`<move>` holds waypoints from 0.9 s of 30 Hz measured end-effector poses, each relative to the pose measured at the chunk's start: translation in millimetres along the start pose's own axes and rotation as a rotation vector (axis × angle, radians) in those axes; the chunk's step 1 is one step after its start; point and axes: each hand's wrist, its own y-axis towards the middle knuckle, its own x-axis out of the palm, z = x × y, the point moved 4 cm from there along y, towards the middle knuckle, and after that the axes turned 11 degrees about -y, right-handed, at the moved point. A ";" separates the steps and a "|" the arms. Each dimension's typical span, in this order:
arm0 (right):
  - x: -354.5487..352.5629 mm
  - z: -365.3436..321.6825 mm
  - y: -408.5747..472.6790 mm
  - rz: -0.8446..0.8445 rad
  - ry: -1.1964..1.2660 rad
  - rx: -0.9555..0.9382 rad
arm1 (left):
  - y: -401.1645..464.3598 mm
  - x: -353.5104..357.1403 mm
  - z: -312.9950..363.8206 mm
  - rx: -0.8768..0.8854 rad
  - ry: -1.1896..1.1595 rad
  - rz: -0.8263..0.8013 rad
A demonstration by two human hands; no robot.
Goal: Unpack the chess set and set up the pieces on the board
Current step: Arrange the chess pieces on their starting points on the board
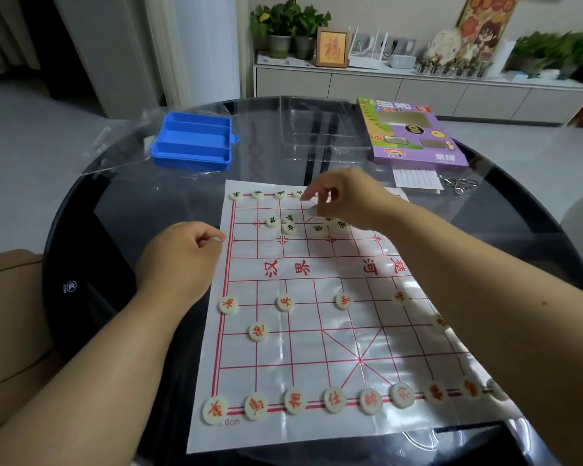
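Glossy white sheet printed with a red grid, the board (pixel 317 331) lies flat on a dark glass round surface (pixel 148 203), seen from the single head view looking down over both forearms. Along the near edge a full row of red-lettered pieces (pixel 295 400) sits on the line, flat cream discs with rounded rims, and more red discs stand on the soldier and cannon points above. At the far edge four dark-lettered pieces (pixel 258 194) are lined up from the left corner, while a loose cluster of unsorted dark pieces (pixel 289 223) lies inside the grid. The right hand (pixel 344 200) reaches over the far row, its fingers (pixel 305 195) curled down at the fourth disc, seemingly pinching or seating it; the contact itself is too small to confirm. The left hand (pixel 179 260) rests at the board's left edge with fingers curled at the sheet's rim, probably steadying it. The thin sheet looks slippery on glass, so a nudge from the right forearm could slide it and scatter seated discs; the sleeveless arm also passes low over the cluster. Beyond lie an empty blue plastic tray (pixel 192 139), a clear blister shell (pixel 317 129) and the purple cardboard box (pixel 414 136).
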 end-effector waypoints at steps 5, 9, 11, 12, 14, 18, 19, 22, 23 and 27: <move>14.7 -12.4 14.4 -0.141 -0.103 -0.086 | 0.8 -0.3 0.3 0.007 0.000 0.000; 19.5 -12.7 21.5 -0.204 -0.163 -0.097 | 0.1 -1.0 1.0 0.009 -0.013 -0.003; 20.5 -13.5 23.4 -0.204 -0.186 -0.102 | -0.3 -1.5 1.1 0.010 -0.013 -0.006; 20.9 -14.4 23.8 -0.202 -0.193 -0.104 | -0.6 -1.4 1.4 0.011 -0.014 -0.009; 21.7 -15.6 24.4 -0.197 -0.197 -0.102 | -1.0 -1.2 2.1 0.015 -0.015 -0.013; 24.0 -18.2 25.3 -0.191 -0.192 -0.097 | -1.5 -1.3 2.5 0.012 -0.023 -0.011; 24.4 -18.5 25.6 -0.188 -0.200 -0.095 | -2.0 -1.4 2.4 0.011 -0.025 -0.012; 20.2 -15.6 23.6 -0.136 -0.209 -0.078 | -1.9 -1.1 2.0 0.009 -0.026 -0.016; 16.8 -11.0 21.9 -0.109 -0.180 -0.055 | -1.7 -1.2 2.2 0.007 -0.024 -0.014; -5.5 32.0 10.0 0.038 -0.027 0.168 | -1.3 -0.8 2.3 -0.001 -0.016 -0.007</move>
